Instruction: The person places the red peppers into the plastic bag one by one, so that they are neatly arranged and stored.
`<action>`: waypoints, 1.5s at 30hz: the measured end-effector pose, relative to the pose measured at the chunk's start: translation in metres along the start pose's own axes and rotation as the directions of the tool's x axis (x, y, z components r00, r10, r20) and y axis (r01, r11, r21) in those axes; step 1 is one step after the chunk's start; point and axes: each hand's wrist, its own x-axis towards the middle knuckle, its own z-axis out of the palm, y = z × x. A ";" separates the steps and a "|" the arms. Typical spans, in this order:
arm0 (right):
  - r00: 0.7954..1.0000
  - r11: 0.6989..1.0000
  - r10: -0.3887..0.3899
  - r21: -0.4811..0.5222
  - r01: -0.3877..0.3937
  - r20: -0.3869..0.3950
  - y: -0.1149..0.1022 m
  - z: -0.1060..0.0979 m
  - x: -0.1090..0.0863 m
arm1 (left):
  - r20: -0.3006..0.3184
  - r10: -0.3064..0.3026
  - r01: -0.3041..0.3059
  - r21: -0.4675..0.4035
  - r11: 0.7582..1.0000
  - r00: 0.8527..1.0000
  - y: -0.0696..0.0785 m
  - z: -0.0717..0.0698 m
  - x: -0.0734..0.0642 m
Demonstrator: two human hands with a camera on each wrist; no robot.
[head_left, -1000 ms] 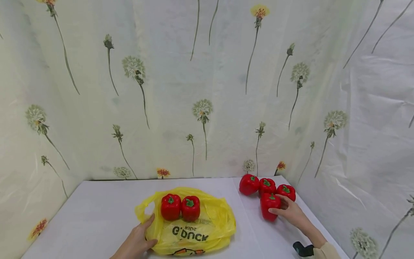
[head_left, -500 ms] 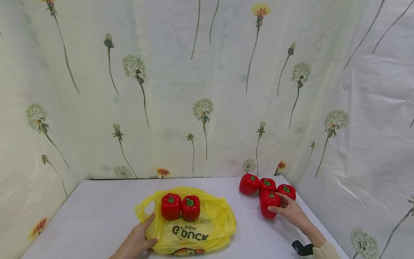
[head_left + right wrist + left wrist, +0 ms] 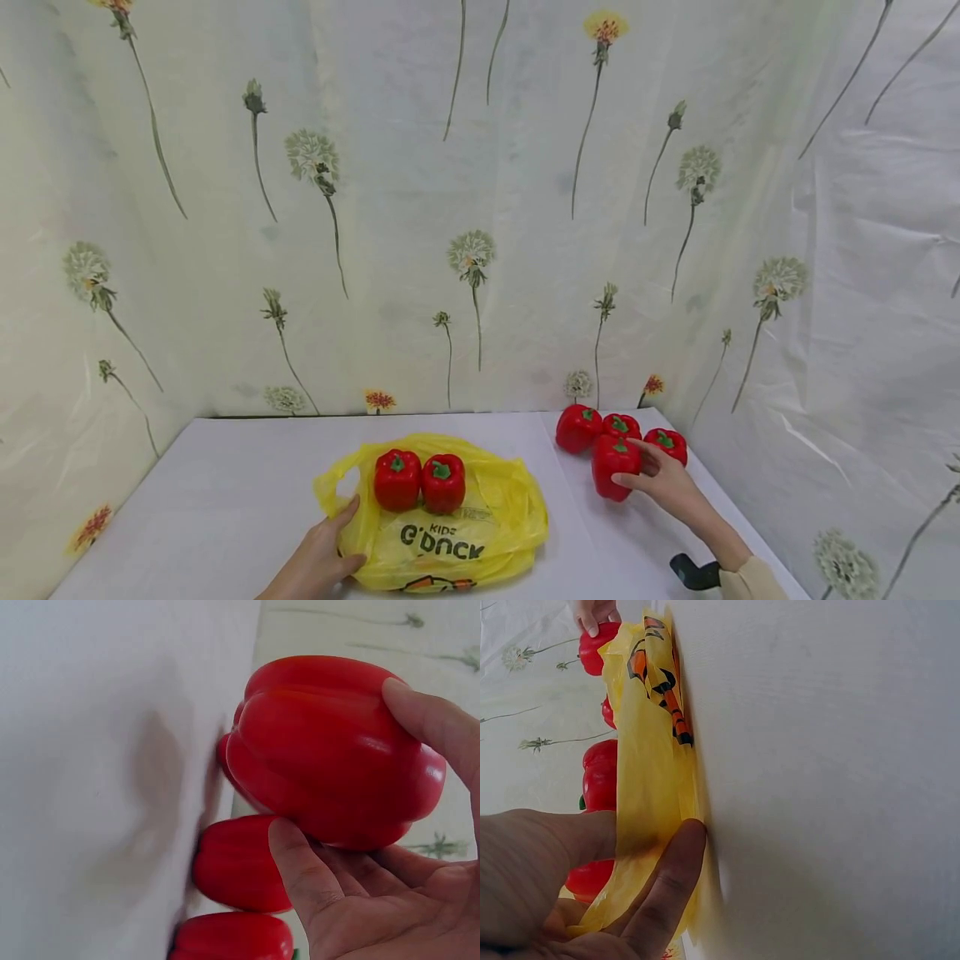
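My right hand [image 3: 663,483] grips a red bell pepper [image 3: 611,473] with a green stem, thumb on one side and fingers on the other. In the right wrist view this pepper [image 3: 322,750] is raised off the white surface, its shadow falling beside it. My left hand [image 3: 318,557] holds the left edge of a yellow plastic bag [image 3: 517,517] printed with lettering; the left wrist view has the film [image 3: 649,780] between thumb and fingers. Two red peppers, one left [image 3: 396,482] and one right [image 3: 443,485], stand side by side at the bag, stems up.
Three more red peppers sit at the back right: one leftmost [image 3: 577,430], one in the middle [image 3: 621,426] and one rightmost [image 3: 671,442]. They stand on a white table [image 3: 247,492] backed by a dandelion-print curtain [image 3: 397,208]. A dark strap piece [image 3: 693,573] is at my right wrist.
My right hand has lifted the bell pepper and carried it slightly left, away from its place in front of the others. The left hand and the bag stay put.
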 end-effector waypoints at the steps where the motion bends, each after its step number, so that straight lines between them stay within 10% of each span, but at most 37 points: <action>1: 1.000 1.000 -0.002 0.004 0.002 0.000 -0.003 0.001 -0.001 | 0.000 -0.002 0.002 0.000 1.000 1.000 0.000 0.000 0.000; 18: 0.998 0.997 -0.068 0.035 0.068 -0.002 -0.038 0.019 -0.009 | -0.013 0.053 -0.053 0.015 0.998 0.999 -0.003 0.001 -0.002; 45: 0.977 0.967 -0.201 0.175 0.186 0.071 -0.094 0.073 -0.008 | -0.010 -0.047 0.047 0.000 0.999 0.999 0.004 0.000 -0.002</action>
